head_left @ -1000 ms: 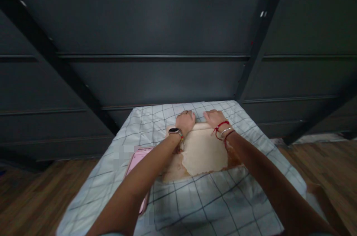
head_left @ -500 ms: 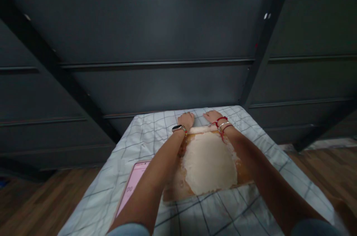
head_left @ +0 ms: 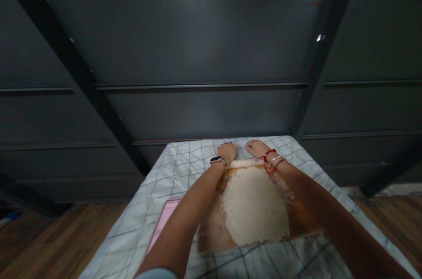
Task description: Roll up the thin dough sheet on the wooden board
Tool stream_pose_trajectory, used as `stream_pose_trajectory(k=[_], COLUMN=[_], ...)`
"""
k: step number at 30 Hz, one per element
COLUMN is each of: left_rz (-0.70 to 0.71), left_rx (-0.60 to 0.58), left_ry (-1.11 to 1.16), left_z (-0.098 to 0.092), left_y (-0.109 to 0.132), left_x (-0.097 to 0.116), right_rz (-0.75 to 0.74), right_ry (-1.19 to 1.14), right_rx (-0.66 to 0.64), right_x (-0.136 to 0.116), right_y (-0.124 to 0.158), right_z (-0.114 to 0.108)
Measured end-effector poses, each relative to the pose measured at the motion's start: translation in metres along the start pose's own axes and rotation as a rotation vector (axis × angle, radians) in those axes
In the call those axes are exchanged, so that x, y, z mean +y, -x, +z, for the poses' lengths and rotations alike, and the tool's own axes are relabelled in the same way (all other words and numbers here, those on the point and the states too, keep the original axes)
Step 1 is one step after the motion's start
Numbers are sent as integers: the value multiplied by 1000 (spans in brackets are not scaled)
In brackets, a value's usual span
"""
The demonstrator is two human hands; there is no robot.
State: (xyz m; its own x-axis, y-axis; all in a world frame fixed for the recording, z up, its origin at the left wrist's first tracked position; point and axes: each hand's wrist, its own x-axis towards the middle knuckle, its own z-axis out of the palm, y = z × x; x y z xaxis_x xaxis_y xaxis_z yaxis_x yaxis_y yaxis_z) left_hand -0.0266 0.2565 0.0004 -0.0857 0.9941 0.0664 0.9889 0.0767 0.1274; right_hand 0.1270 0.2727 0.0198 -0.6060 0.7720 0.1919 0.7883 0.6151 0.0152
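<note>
At the far left of the frame, low down, a small blue object sits by the wooden floor, too blurred to name. Left of centre, near the bottom, your pink phone lies on the checked cloth; your left forearm covers much of it, so its screen cannot be read in full. A pale sleeve is cut off at the bottom edge.

Just right of that arm's watch, near the middle of the frame, your left hand is bent over the left end of the rolling pin, with its fingertips turned out of sight; you cannot tell whether it grips. Only the middle of the pin shows, lying along the board's far edge. Below it, in the lower centre, the flattened dough spreads ragged-edged over the brown board, whose right side runs beneath your right forearm.

Your right hand, right of centre, curls at the pin's other end, its grip likewise impossible to tell; red string bracelets drape at that wrist. Your right arm leaves the frame at lower right.
</note>
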Motion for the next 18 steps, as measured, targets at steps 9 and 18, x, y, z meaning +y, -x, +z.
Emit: stream_pose_trajectory(k=[9,18], left_rz=[156,278], left_rx=[77,136], left_ry=[32,28], left_z=[4,-2], left_y=[70,163], left_x=[7,9], right_rz=[19,136], right_ry=[-41,-6], right_rx=[-71,40], right_x=[-21,-66], right_y=[60,155], right_z=[3,-4])
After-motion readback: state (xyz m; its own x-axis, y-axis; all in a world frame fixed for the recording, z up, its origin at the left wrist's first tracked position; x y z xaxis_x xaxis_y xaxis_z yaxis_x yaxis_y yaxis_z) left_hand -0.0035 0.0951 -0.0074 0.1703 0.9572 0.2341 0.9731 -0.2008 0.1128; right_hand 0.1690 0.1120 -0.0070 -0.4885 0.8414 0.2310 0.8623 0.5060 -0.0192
